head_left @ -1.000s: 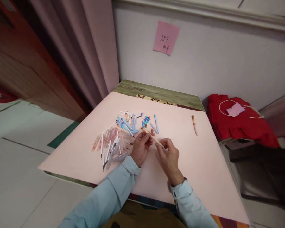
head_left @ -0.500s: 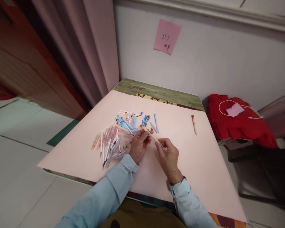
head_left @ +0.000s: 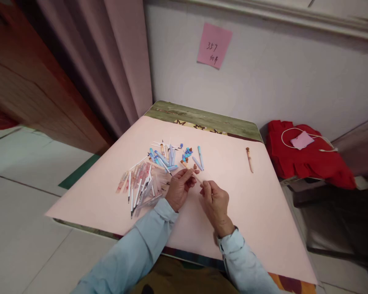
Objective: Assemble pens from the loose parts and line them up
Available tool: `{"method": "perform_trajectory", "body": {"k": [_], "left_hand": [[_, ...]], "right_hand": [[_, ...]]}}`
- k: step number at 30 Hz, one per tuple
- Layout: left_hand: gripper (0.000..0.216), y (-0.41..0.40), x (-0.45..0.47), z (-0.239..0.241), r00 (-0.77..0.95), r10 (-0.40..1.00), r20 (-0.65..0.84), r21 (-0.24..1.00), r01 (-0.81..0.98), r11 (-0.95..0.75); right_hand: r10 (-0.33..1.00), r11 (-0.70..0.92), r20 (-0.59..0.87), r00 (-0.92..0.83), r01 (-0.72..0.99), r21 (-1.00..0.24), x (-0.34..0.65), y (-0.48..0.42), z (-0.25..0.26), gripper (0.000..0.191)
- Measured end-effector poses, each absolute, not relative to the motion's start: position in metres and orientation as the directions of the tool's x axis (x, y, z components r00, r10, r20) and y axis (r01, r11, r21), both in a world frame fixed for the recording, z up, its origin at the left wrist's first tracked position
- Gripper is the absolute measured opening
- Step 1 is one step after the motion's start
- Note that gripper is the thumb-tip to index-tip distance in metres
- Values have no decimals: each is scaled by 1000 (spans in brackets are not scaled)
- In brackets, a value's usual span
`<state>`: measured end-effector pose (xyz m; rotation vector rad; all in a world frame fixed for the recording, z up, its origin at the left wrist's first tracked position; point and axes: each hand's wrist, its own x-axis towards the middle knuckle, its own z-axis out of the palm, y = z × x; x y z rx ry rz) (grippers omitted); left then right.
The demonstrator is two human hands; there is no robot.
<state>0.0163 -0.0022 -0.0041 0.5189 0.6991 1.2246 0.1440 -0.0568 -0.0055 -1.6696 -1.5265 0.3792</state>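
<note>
My left hand (head_left: 178, 188) pinches a thin beige pen barrel (head_left: 190, 170) with a small brown cap at its far end. My right hand (head_left: 214, 201) is closed around the near end of the same barrel, the two hands almost touching above the pink sheet (head_left: 257, 212). Just beyond and left of my hands lies a pile of pen parts (head_left: 153, 171): blue barrels, white refills, clear pink wrappers and small blue and brown caps. One assembled beige pen (head_left: 249, 159) lies alone at the right.
The pink sheet covers a small table with a green patterned edge (head_left: 202, 118) against the wall. A pink note (head_left: 214, 45) is stuck on the wall. Red cloth with a white cord (head_left: 306, 159) lies on a seat at the right. Curtains hang at the left.
My right hand has slid along the barrel towards my left hand, so less of the barrel shows between them. The view has shifted slightly.
</note>
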Motion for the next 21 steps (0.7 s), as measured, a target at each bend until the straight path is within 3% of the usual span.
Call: {"method": "perform_trajectory", "body": {"k": [8, 12, 14, 17, 19, 21], "left_hand": [[24, -4, 18, -3, 156, 971, -181, 756, -609, 239], [25, -3, 17, -2, 180, 968, -173, 782, -573, 247], [26, -3, 16, -1, 191, 966, -172, 793, -555, 251], [27, -3, 14, 0, 203, 964, -174, 803, -537, 258], [27, -4, 15, 0, 200, 963, -181, 805, -533, 262], [26, -4, 15, 1, 184, 966, -184, 804, -537, 256]], "right_hand": [[905, 93, 356, 231, 711, -697, 142, -56, -7, 31], [924, 81, 314, 218, 691, -718, 141, -58, -6, 35], [953, 73, 236, 191, 611, -788, 141, -58, -5, 38], [992, 21, 65, 112, 353, -935, 141, -57, -7, 43], [999, -25, -16, 46, 195, -980, 140, -56, -9, 46], [999, -22, -18, 27, 175, -984, 140, -56, -9, 47]]}}
